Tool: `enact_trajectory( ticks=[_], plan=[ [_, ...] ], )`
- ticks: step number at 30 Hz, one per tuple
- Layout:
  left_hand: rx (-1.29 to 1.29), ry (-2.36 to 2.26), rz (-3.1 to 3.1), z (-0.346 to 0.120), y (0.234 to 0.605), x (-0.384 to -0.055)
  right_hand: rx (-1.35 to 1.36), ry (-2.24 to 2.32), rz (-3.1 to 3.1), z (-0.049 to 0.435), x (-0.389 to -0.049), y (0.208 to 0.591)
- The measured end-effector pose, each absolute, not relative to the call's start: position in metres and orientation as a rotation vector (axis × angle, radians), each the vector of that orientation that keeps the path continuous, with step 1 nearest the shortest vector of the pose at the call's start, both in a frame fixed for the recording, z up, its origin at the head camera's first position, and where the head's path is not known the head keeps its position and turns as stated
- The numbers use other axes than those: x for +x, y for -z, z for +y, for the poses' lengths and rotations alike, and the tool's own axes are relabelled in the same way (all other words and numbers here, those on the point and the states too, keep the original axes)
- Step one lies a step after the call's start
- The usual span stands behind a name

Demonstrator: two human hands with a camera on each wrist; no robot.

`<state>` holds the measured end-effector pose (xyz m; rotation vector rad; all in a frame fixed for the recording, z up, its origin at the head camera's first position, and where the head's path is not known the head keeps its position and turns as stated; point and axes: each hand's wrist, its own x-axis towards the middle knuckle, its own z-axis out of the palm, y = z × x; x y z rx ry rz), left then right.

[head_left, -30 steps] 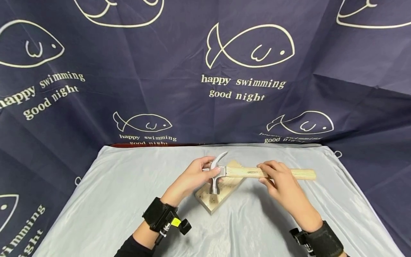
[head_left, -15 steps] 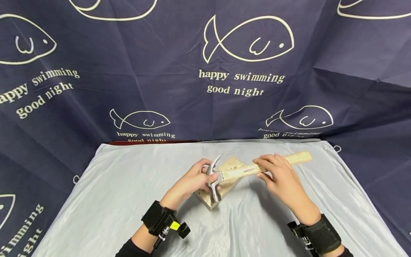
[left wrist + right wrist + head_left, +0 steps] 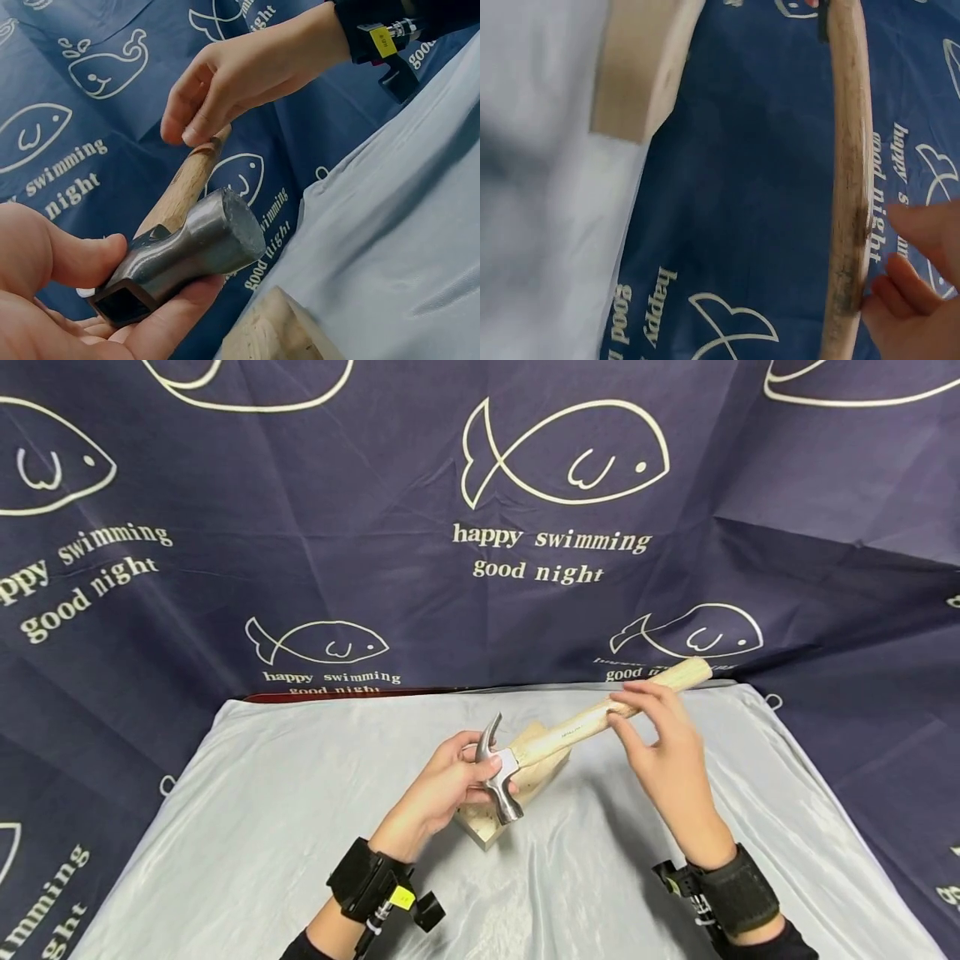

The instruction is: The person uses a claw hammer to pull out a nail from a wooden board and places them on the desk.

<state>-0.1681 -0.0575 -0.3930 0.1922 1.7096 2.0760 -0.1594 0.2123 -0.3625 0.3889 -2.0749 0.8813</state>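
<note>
A claw hammer slants up to the right above the table, its pale wooden handle ending high near the backdrop. My left hand grips its steel head, thumb on the near side and fingers behind; the left wrist view shows the hammer's round striking face close up. Partway along the handle is my right hand, thumb and fingers spread loosely. Its fingertips meet one side of the handle in the right wrist view, without wrapping it. Behind and below the hammer head lies a wooden block, partly hidden.
Pale satin cloth covers the table and bears the wooden block. A dark blue curtain printed with fish and lettering hangs behind and beside it. Both wrists wear black straps with small cameras.
The hammer's handle end has swung upward and away while its head stays in my left hand. My right hand has risen along with the handle, and its fingers have loosened.
</note>
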Motion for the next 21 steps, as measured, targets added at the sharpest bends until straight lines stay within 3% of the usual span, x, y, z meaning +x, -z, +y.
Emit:
enact_trajectory(
  ticks=[6, 11, 21],
  plan=[
    [0.207, -2.127, 1.698, -0.06, 0.387, -0.164, 0.128, -1.155, -1.916, 0.216, -0.161, 0.361],
    [0.24, -2.175, 1.686, -0.067, 0.383, -0.163, 0.021, -1.664, -1.788, 0.217, -0.161, 0.365],
    [0.373, -2.217, 1.638, -0.076, 0.38, -0.164, 0.314, -2.418, -1.9, 0.214, -0.159, 0.367]
  ],
)
